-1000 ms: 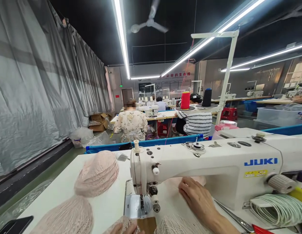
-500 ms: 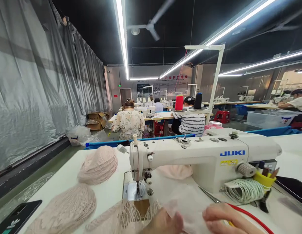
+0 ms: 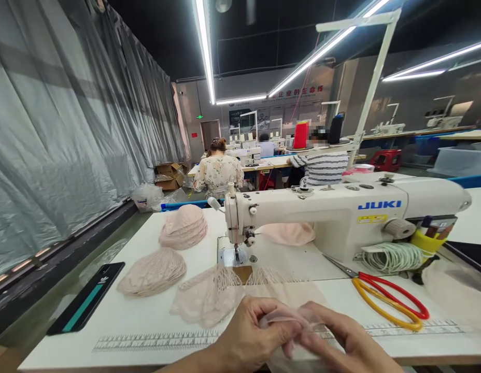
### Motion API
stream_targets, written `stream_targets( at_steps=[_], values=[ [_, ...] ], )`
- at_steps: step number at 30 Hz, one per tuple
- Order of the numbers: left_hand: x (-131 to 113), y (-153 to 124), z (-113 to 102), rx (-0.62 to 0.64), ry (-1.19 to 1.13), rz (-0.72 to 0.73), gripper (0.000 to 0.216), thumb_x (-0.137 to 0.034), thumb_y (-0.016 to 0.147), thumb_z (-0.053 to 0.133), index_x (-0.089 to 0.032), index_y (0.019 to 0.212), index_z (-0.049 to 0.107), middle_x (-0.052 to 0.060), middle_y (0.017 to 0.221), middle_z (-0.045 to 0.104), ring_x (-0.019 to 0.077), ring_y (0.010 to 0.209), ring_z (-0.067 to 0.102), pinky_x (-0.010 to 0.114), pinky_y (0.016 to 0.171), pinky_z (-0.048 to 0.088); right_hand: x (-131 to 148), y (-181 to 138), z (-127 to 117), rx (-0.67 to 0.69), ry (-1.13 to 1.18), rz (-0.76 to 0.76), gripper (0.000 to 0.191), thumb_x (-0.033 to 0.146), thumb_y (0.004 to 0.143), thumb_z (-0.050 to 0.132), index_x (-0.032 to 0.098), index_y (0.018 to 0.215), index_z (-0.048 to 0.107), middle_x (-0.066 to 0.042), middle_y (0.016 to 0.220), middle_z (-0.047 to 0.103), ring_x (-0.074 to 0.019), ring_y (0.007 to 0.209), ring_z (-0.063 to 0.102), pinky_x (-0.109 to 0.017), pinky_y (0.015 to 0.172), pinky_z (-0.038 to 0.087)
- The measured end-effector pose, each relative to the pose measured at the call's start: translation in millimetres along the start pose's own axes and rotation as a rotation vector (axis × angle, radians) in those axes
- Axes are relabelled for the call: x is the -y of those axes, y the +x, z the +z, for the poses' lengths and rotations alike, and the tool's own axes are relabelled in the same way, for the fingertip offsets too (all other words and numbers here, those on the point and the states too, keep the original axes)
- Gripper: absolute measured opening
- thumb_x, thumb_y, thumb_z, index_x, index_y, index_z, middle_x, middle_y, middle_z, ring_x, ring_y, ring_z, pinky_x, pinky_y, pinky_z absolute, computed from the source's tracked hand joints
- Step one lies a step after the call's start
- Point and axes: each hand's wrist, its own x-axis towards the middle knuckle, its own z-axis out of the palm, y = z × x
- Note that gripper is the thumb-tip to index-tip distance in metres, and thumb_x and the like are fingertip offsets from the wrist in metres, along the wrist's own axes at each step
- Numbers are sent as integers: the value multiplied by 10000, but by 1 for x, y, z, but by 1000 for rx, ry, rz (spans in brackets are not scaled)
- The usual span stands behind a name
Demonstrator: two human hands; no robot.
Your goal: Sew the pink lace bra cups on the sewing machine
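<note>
My left hand [image 3: 259,331] is closed on a sheer pale pink fabric piece [image 3: 281,316] near the table's front edge. Close beside it, my right hand [image 3: 334,331] pinches the same fabric; part of that hand is blurred. A pale pink lace piece [image 3: 207,298] lies flat just beyond my left hand, its lace edge near the needle area. The white sewing machine [image 3: 295,204] stands behind both hands, with nothing visible under its presser foot [image 3: 236,254]. Two stacks of pink lace cups, a nearer one [image 3: 153,272] and a farther one [image 3: 184,226], sit to the left.
Scissors [image 3: 388,300] with red and yellow handles lie at right, beside a coil of pale green cord [image 3: 392,257] and a yellow holder [image 3: 427,243]. A black phone-like object [image 3: 87,298] lies at left. A printed ruler [image 3: 155,341] runs along the front. Co-workers sit ahead.
The view has tipped downward, bringing the scissors, ruler and table front into sight. My hands, apart before, have come together on the sheer fabric.
</note>
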Motion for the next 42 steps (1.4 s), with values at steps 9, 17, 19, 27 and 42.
stream_targets(
  at_steps=[9, 17, 19, 27, 42],
  values=[
    [11, -64, -17, 52, 163, -250, 217, -320, 688, 660, -143, 712, 535, -40, 577, 521, 67, 512, 409, 176, 482, 288, 10, 7, 51, 162, 113, 92, 452, 625, 851, 440, 204, 689, 472, 76, 522, 344, -98, 505, 295, -225, 487, 236],
    [19, -77, -29, -160, 58, -233, 222, -357, 808, 533, -154, 732, 483, -7, 567, 594, 80, 526, 476, 189, 540, 340, -2, -2, 53, 466, 54, 189, 351, 543, 790, 575, 201, 745, 514, 65, 608, 376, -111, 589, 337, -214, 527, 259],
    [27, -91, -37, -167, 51, -262, 241, -355, 792, 570, -145, 704, 494, 24, 626, 633, 90, 575, 513, 195, 575, 362, -7, -6, 51, 454, 74, 244, 394, 545, 841, 497, 192, 667, 487, 35, 635, 445, -130, 642, 403, -229, 599, 306],
    [50, -99, -23, -40, -107, -422, 333, -229, 643, 693, -124, 938, 579, -40, 609, 579, 58, 493, 462, 156, 480, 337, 2, -4, 80, 417, -4, 176, 395, 539, 903, 375, 209, 731, 505, 41, 607, 446, -121, 584, 377, -225, 540, 299],
    [57, -91, -25, 23, 103, -473, 171, -107, 740, 532, -127, 842, 668, -65, 493, 489, 51, 429, 435, 149, 433, 320, -22, -6, 73, 364, -213, 83, 321, 427, 901, 453, 214, 673, 524, 37, 578, 515, -121, 558, 478, -218, 491, 353]
  ],
)
